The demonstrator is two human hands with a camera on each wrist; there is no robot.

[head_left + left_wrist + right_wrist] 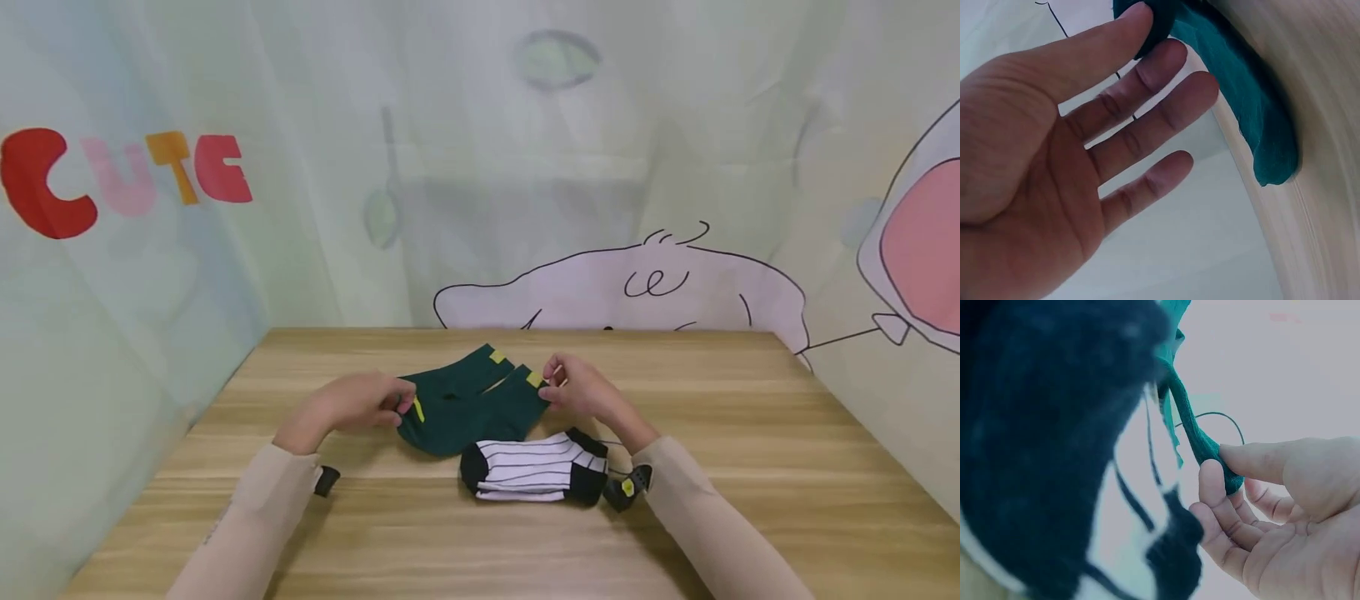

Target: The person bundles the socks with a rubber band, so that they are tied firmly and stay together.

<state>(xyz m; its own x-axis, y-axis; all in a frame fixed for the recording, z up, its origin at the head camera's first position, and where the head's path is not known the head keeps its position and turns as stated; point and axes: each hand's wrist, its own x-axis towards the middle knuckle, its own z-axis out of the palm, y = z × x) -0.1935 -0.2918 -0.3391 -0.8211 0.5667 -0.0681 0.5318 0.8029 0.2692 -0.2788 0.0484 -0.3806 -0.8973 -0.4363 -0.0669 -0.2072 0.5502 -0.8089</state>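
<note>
Two dark green socks, a nearer one (480,421) and a farther one (457,375), lie side by side near the middle of the table. My left hand (371,400) pinches the nearer sock at its left end, by a yellow mark. In the left wrist view, green fabric (1159,25) sits under the thumb, with the other fingers spread. At the opposite end, beside a yellow patch, my right hand (581,387) holds the edge between thumb and fingers. That pinched green edge (1213,453) shows in the right wrist view.
Just in front of the green socks lie white socks (525,471) with black stripes, toes and heels. They fill the left of the right wrist view. The wooden table (420,542) ends at a printed curtain (337,250) behind and at the sides.
</note>
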